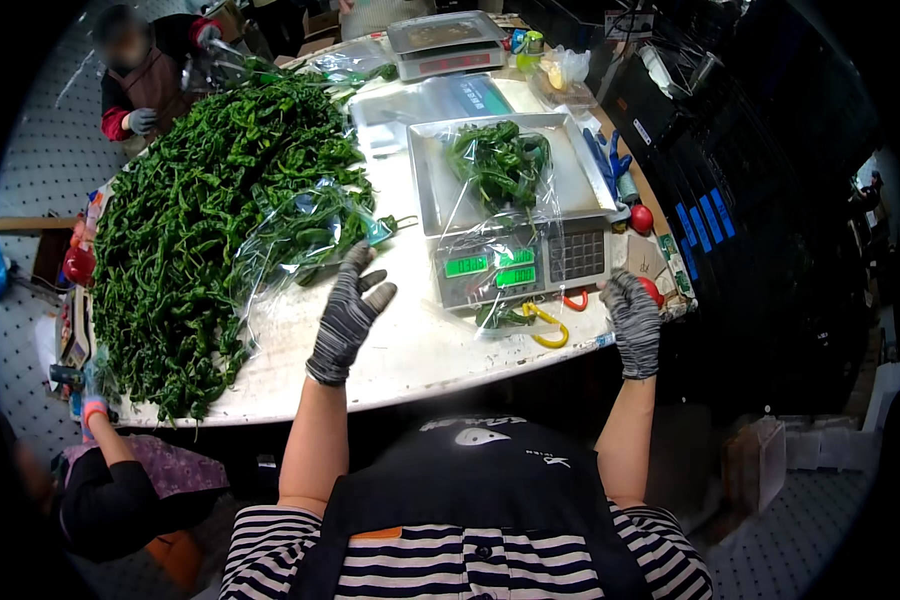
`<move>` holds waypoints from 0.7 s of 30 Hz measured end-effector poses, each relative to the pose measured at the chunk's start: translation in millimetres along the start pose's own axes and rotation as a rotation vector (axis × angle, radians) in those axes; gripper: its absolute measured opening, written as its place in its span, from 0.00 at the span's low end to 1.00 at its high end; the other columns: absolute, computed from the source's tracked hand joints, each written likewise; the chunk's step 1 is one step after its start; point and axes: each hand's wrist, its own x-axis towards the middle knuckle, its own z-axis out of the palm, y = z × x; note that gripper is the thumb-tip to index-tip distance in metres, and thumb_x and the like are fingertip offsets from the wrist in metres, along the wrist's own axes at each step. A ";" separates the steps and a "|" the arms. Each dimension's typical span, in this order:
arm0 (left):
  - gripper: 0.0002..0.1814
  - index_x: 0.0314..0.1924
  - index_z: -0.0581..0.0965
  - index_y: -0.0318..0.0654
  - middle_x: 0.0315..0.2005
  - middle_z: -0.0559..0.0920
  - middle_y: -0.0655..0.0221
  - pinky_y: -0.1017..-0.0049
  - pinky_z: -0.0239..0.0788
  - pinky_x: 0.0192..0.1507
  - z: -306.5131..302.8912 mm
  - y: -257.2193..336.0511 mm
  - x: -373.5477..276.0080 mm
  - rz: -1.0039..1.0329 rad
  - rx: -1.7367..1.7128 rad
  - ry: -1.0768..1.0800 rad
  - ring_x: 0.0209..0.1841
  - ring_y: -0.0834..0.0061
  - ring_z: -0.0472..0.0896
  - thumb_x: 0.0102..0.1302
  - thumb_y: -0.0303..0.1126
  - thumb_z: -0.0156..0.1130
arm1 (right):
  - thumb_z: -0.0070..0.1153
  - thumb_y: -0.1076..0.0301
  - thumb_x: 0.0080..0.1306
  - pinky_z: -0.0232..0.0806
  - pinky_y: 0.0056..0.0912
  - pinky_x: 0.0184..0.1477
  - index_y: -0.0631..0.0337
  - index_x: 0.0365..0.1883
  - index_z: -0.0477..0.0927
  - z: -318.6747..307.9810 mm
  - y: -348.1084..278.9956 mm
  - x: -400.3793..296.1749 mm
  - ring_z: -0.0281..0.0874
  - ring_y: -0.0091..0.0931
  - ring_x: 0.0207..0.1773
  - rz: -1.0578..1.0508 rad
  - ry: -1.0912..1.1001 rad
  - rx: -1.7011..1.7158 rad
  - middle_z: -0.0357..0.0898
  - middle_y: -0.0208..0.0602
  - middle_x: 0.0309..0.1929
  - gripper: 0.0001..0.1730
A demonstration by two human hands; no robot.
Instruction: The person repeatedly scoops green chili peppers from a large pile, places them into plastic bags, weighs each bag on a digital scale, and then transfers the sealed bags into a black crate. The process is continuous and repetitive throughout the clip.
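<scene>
My left hand (349,319), in a grey knit glove with bare-looking fingertips, hovers by the table's front with its fingers apart. Just beyond its fingertips lies a clear plastic bag (311,232) with long green peppers, against a large heap of green peppers (217,187). Another clear bag of peppers (499,161) rests on the steel pan of a digital scale (589,169), its open end draping over the lit green display. My right hand (631,326), gloved alike, is at the scale's front right corner with fingers bent; whether it grips anything is hidden.
Below the scale lie a yellow scissors handle (547,330) and a few peppers. Red round objects (640,219) and blue gloves (607,157) line the right edge. Flat plastic bags (412,112) and a second scale (446,45) stand behind. Co-workers (146,82) are at the left.
</scene>
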 end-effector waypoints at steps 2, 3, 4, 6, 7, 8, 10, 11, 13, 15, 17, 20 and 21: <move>0.46 0.66 0.50 0.41 0.59 0.59 0.62 0.71 0.64 0.52 14.1 12.2 -10.0 -0.045 0.006 -0.111 0.57 0.65 0.64 0.52 0.39 0.66 | 0.51 0.72 0.62 0.68 0.26 0.46 0.71 0.44 0.72 5.5 -40.7 -10.9 0.75 0.25 0.39 -0.089 -0.120 0.274 0.78 0.41 0.38 0.14; 0.47 0.66 0.50 0.41 0.59 0.61 0.59 0.71 0.62 0.54 14.8 8.5 -12.9 -0.021 0.092 -0.126 0.57 0.64 0.65 0.51 0.38 0.67 | 0.50 0.71 0.62 0.68 0.27 0.47 0.71 0.44 0.72 13.8 -59.1 -15.0 0.76 0.26 0.40 -0.135 -0.192 0.415 0.78 0.41 0.38 0.14; 0.48 0.66 0.49 0.41 0.59 0.61 0.57 0.70 0.63 0.53 20.1 10.0 -15.7 0.017 0.203 -0.130 0.57 0.63 0.65 0.50 0.37 0.67 | 0.49 0.71 0.63 0.68 0.27 0.48 0.70 0.45 0.73 22.6 -71.1 -18.1 0.75 0.26 0.42 -0.191 -0.375 0.384 0.77 0.41 0.41 0.14; 0.50 0.66 0.49 0.41 0.55 0.67 0.51 0.69 0.65 0.51 30.5 11.4 -18.4 0.122 0.436 -0.106 0.55 0.63 0.69 0.49 0.37 0.69 | 0.48 0.69 0.63 0.66 0.29 0.50 0.68 0.48 0.72 53.7 -83.7 -28.4 0.74 0.28 0.46 -0.173 -0.636 0.296 0.75 0.42 0.46 0.16; 0.49 0.66 0.49 0.40 0.52 0.69 0.51 0.70 0.66 0.49 36.6 10.6 -14.4 0.115 0.522 -0.103 0.52 0.64 0.71 0.49 0.38 0.69 | 0.48 0.66 0.63 0.65 0.31 0.53 0.67 0.50 0.71 72.2 -86.8 -34.9 0.73 0.31 0.49 -0.101 -0.703 0.238 0.75 0.43 0.47 0.19; 0.49 0.66 0.50 0.39 0.50 0.72 0.52 0.71 0.66 0.48 42.9 12.8 -9.4 0.109 0.607 -0.099 0.50 0.65 0.73 0.49 0.38 0.69 | 0.50 0.65 0.62 0.60 0.33 0.57 0.67 0.53 0.69 89.1 -76.5 -34.9 0.70 0.35 0.53 -0.326 -0.648 -0.028 0.72 0.45 0.50 0.22; 0.43 0.64 0.55 0.37 0.33 0.80 0.60 0.75 0.70 0.39 49.5 9.3 -2.5 0.171 0.734 -0.039 0.35 0.73 0.78 0.52 0.37 0.67 | 0.52 0.62 0.60 0.50 0.35 0.64 0.66 0.58 0.62 124.3 -56.9 -21.2 0.59 0.39 0.62 -0.511 -0.516 -0.467 0.64 0.49 0.57 0.30; 0.33 0.60 0.62 0.35 0.19 0.78 0.66 0.76 0.69 0.29 51.7 7.9 1.9 0.206 0.674 -0.020 0.22 0.77 0.76 0.56 0.33 0.62 | 0.53 0.60 0.59 0.44 0.35 0.66 0.65 0.61 0.59 139.8 -53.9 -2.7 0.51 0.41 0.66 -0.467 -0.442 -0.638 0.59 0.51 0.61 0.34; 0.25 0.56 0.67 0.35 0.10 0.72 0.68 0.75 0.66 0.23 54.1 4.6 8.4 0.257 0.733 0.027 0.14 0.76 0.72 0.58 0.29 0.56 | 0.52 0.59 0.57 0.49 0.44 0.63 0.67 0.63 0.54 168.1 -32.2 49.2 0.50 0.48 0.65 -0.587 0.029 -0.944 0.47 0.61 0.65 0.39; 0.22 0.54 0.69 0.36 0.10 0.71 0.65 0.75 0.63 0.20 57.2 -2.9 11.2 0.334 0.704 0.093 0.13 0.76 0.70 0.58 0.27 0.53 | 0.52 0.54 0.56 0.48 0.48 0.63 0.67 0.62 0.55 187.7 -43.5 91.3 0.51 0.50 0.64 -0.134 0.007 -0.995 0.44 0.63 0.65 0.40; 0.21 0.54 0.69 0.36 0.10 0.71 0.65 0.76 0.63 0.20 60.1 1.3 10.2 0.424 0.723 0.127 0.13 0.77 0.71 0.58 0.26 0.52 | 0.50 0.53 0.57 0.49 0.48 0.62 0.63 0.59 0.59 208.6 -33.1 100.3 0.53 0.48 0.63 -0.135 -0.181 -1.063 0.52 0.60 0.62 0.35; 0.22 0.54 0.69 0.37 0.12 0.73 0.62 0.72 0.64 0.21 43.6 -25.9 20.3 0.358 0.653 0.179 0.15 0.71 0.72 0.58 0.27 0.52 | 0.40 0.59 0.63 0.50 0.39 0.63 0.62 0.57 0.65 222.5 -19.0 96.3 0.57 0.39 0.63 -0.480 -0.585 -0.749 0.60 0.49 0.60 0.26; 0.21 0.55 0.68 0.37 0.12 0.73 0.67 0.77 0.65 0.22 36.2 -34.8 24.2 0.346 0.673 0.185 0.15 0.80 0.72 0.60 0.25 0.50 | 0.38 0.62 0.62 0.51 0.37 0.63 0.63 0.56 0.66 226.9 -7.6 85.1 0.60 0.38 0.61 -0.697 -0.508 -0.782 0.63 0.46 0.59 0.25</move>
